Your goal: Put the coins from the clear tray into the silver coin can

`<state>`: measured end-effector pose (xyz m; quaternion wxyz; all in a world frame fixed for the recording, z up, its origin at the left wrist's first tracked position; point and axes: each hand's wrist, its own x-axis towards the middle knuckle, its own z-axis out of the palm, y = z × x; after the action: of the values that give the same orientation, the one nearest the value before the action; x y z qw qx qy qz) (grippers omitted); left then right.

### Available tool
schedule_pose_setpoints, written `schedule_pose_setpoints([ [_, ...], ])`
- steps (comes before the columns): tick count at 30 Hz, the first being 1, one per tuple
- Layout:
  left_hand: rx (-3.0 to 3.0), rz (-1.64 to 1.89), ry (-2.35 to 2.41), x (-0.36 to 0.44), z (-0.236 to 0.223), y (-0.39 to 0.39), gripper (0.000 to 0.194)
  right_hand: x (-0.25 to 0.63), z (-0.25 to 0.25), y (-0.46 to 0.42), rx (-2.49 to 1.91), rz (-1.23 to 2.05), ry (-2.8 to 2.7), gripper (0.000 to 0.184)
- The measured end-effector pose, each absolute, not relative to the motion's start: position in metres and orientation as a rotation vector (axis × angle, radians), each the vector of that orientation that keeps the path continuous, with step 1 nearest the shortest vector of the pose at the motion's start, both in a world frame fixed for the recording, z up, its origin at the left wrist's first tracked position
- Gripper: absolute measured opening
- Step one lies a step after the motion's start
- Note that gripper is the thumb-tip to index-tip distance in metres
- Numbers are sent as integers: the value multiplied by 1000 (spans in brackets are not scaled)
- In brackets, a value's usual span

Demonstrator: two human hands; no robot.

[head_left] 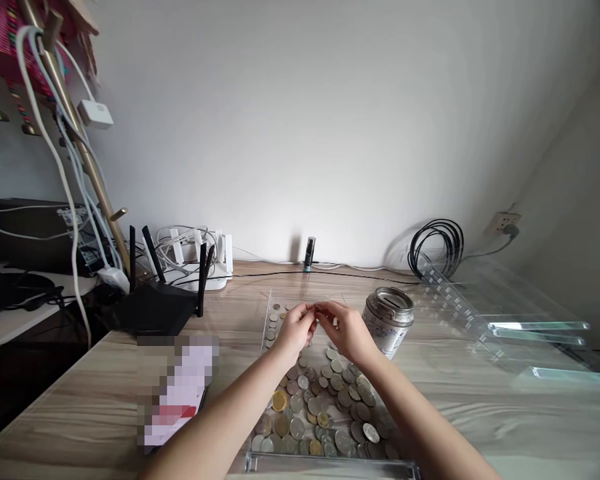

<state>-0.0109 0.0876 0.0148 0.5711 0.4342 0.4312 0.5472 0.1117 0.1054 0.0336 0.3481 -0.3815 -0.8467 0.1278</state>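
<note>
My left hand (296, 328) and my right hand (346, 328) meet at the fingertips above the far part of a clear acrylic tray (330, 465). Both are closed in a pinch; whatever they hold between them is too small or hidden to make out. Many loose coins (313, 405), silver and brassy, lie spread over the tray, thickest toward its near side. A few smaller coins (273, 318) sit along its far left edge. Just right of my right hand stands a metal coin bank (389, 317) with a slotted lid and patterned sides.
Left of the tray lies a blurred-out pale item (183, 393). Black (155, 308) and white (215, 280) routers with antennas and cables stand farther back. A small dark bottle (309, 255) is near the wall. Clear acrylic panels (535, 327) and a coiled black cable (436, 248) are on the right.
</note>
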Motion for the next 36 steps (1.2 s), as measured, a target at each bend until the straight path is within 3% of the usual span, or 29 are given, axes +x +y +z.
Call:
schedule_pose_setpoints([
  [8, 933, 903, 954, -13, 10, 85, 16, 143, 52, 108, -982, -11, -1919, 24],
  [12, 818, 868, 1002, -14, 11, 86, 5, 191, 72, 123, -1324, -267, -1683, 22],
  [16, 841, 924, 1018, -14, 9, 89, 10, 221, 72, 142, -1724, -138, -1672, 21],
  [20, 890, 986, 1001, -15, 6, 89, 19, 225, 66, 149, -1778, -18, -1716, 21],
  [24, 914, 1000, 972, -17, 10, 88, 30, 225, 66, 148, -1711, 52, -1775, 19],
  [30, 889, 1014, 930, -16, 12, 88, 35, 187, 69, 124, -1281, -209, -1718, 26],
  [36, 832, 1061, 933, -14, 10, 92, 34, 119, 46, 99, -1087, 206, -2274, 19],
])
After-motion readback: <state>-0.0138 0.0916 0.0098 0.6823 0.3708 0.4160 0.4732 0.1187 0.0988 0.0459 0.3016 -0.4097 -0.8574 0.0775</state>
